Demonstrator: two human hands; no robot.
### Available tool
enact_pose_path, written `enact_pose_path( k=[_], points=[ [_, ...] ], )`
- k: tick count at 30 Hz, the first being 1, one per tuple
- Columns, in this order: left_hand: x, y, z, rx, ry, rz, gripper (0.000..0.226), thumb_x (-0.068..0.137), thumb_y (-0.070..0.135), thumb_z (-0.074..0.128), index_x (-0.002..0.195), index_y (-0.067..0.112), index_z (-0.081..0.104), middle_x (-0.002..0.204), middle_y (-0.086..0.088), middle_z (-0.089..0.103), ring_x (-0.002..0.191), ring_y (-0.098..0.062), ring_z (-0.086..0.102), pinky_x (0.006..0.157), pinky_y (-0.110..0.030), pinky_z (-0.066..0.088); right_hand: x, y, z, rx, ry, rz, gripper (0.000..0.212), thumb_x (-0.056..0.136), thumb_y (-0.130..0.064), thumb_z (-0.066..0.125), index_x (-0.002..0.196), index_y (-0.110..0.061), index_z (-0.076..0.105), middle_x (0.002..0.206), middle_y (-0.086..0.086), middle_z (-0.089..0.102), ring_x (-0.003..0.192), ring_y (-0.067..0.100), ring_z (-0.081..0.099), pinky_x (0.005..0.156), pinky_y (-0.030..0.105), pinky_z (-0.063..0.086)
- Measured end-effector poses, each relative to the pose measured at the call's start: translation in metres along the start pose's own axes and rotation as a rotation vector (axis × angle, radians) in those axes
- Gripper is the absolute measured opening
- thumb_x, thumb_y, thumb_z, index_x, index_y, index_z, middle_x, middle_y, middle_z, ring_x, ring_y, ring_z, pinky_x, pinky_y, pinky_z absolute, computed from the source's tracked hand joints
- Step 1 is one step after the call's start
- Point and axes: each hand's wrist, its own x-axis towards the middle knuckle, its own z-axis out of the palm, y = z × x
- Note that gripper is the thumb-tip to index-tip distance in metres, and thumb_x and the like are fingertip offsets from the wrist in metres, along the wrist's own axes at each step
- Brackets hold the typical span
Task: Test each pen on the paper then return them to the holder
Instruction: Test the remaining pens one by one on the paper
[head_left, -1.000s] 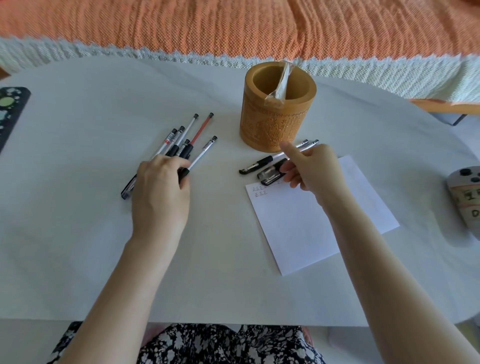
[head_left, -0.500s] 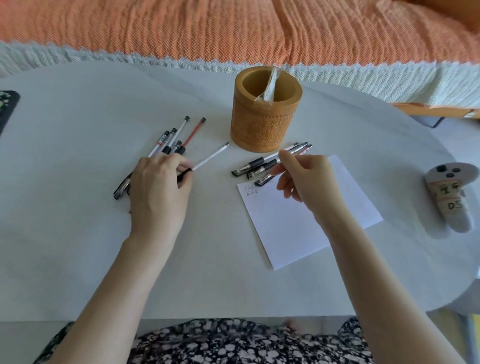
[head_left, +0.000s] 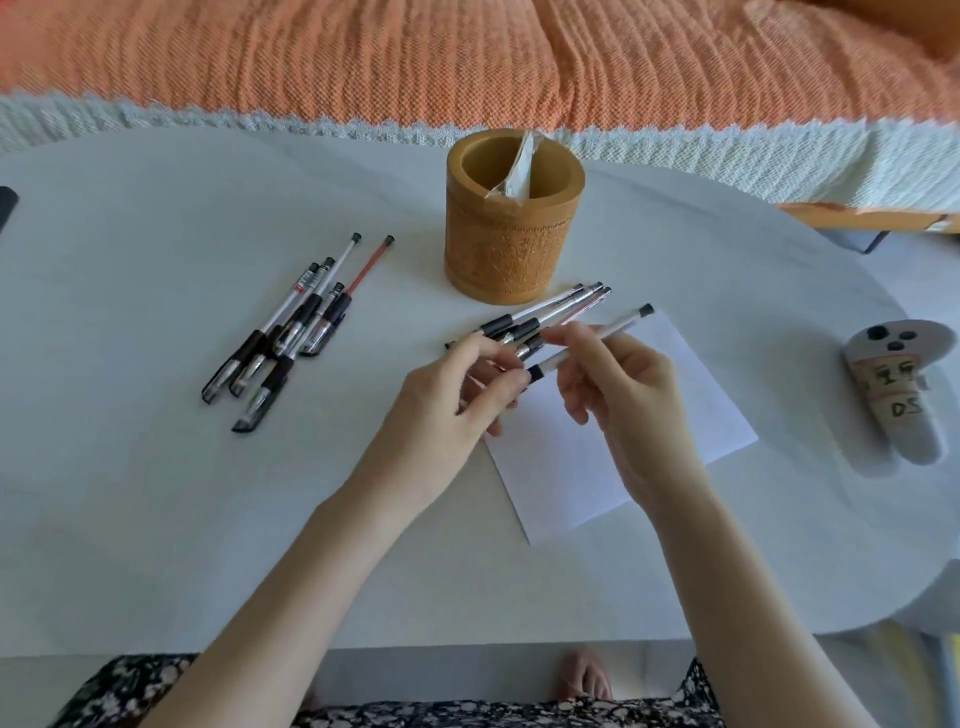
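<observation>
A white counter (head_left: 156, 493) with rounded ends stands in front of a bed covered by an orange woven blanket (head_left: 467, 57).

In the head view, the round bamboo holder (head_left: 511, 260) stands upright at the far middle of the counter. It has no pens in it, only a crumpled wrapper (head_left: 514, 171). The paper (head_left: 613, 467) lies near and right of the holder. A loose bunch of capped pens (head_left: 291, 332) lies well to the left, and a second bunch (head_left: 550, 309) lies just in front of the holder. A small padded figure (head_left: 893, 384) sits at the right end.

Both hands hold one pen (head_left: 621, 325) over the far left corner of the paper, lifted off the sheet and tilted, with its tail pointing far and right. On the right hand (head_left: 618, 389) the thumb and forefinger are clamped on the clear barrel. The fingers (head_left: 511, 382) of the left hand (head_left: 452, 389) pinch the dark cap end.

The pen looks light and stiff, and its smooth plastic barrel could slip under a loose pinch. The better hold is probably close to the cap on the dark grip section, so that a short straight pull frees the snap-fit cap without a jerk. The sheet is thin and not weighted down, so it may slide under the tip. A hand laid flat on it should hold it in place.
</observation>
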Motion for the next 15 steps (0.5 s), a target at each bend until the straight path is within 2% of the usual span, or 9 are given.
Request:
enact_pose_path(
  k=[4,6,9,11,15],
  points=[
    [-0.0004,-0.0014,0.0035,0.129,-0.088,-0.038,0.012,0.093,0.024,0.051,0.096,0.017,0.059,0.069,0.008,0.059,0.061,-0.002,0.050,0.057,-0.010,0.037,0.0004,0.0014,-0.0060,0.004,0.019,-0.022,0.023,0.094,-0.024,0.057,0.084,-0.007,0.070,0.058,0.003,0.054,0.052,0.016,0.046,0.048,0.023,0.038],
    [-0.0008,-0.0011,0.0041,0.157,-0.075,-0.052,0.015,0.094,0.025,0.047,0.097,0.016,0.059,0.069,0.007,0.056,0.061,-0.002,0.048,0.056,-0.012,0.035,0.0004,0.0022,-0.0057,0.000,0.000,-0.022,0.024,0.093,-0.024,0.057,0.084,-0.006,0.070,0.059,0.003,0.055,0.052,0.016,0.046,0.049,0.023,0.038],
    [-0.0006,-0.0012,0.0040,0.142,-0.082,-0.086,0.019,0.096,0.029,0.042,0.098,0.020,0.060,0.078,0.007,0.058,0.069,-0.006,0.049,0.065,-0.020,0.038,0.0014,0.0017,-0.0023,0.004,-0.048,-0.033,0.027,0.090,-0.024,0.061,0.088,0.002,0.066,0.059,0.004,0.055,0.051,0.017,0.047,0.047,0.023,0.038],
    [-0.0004,-0.0015,0.0046,0.150,-0.101,-0.088,0.020,0.097,0.029,0.040,0.094,0.025,0.060,0.071,0.008,0.052,0.068,-0.004,0.048,0.065,-0.022,0.037,0.0022,-0.0006,0.0003,-0.007,-0.069,-0.048,0.028,0.083,-0.026,0.067,0.089,0.001,0.064,0.058,0.004,0.054,0.050,0.016,0.047,0.046,0.023,0.038],
    [0.0013,-0.0012,0.0078,0.216,-0.070,-0.093,0.021,0.096,0.034,0.040,0.086,0.028,0.057,0.073,0.005,0.055,0.069,-0.011,0.050,0.062,-0.026,0.035,0.0056,-0.0017,0.0008,-0.046,-0.127,-0.007,0.009,0.083,-0.012,0.069,0.077,-0.010,0.063,0.052,0.001,0.054,0.046,0.016,0.042,0.044,0.021,0.034]
  ],
)
